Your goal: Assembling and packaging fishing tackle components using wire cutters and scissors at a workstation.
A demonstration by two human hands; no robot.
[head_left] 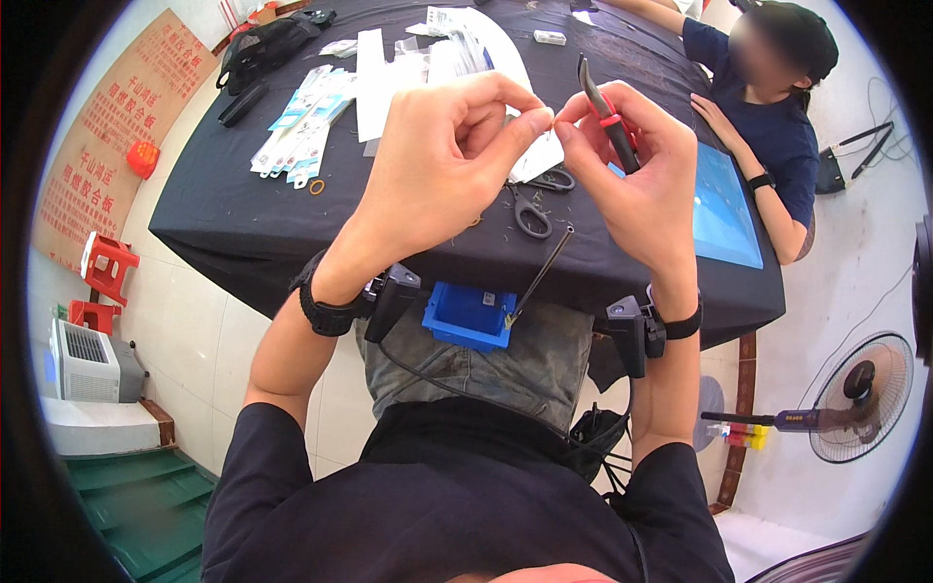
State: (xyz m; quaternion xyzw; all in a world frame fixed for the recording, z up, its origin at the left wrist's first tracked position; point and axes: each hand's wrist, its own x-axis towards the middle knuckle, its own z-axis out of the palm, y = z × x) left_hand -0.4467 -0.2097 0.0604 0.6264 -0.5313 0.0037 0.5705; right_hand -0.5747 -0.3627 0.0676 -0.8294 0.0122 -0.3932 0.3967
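Both hands are raised close to the camera: left hand point(442, 160) pinches a thin wire end point(556, 120); right hand point(637, 170) pinches it too, gripping red-handled pliers point(609, 119). Below them, scissors point(533, 209) lie on the desk point(243, 209). Better to keep fingertips steady.

Whatever the left hand point(442, 146) and right hand point(637, 165) pinch between their fingertips is too small to tell. The right palm hides the handles of the pliers point(604, 109). The hands cover part of the scissors point(537, 199). The blue box point(468, 313) is half hidden under the table point(243, 209) edge.
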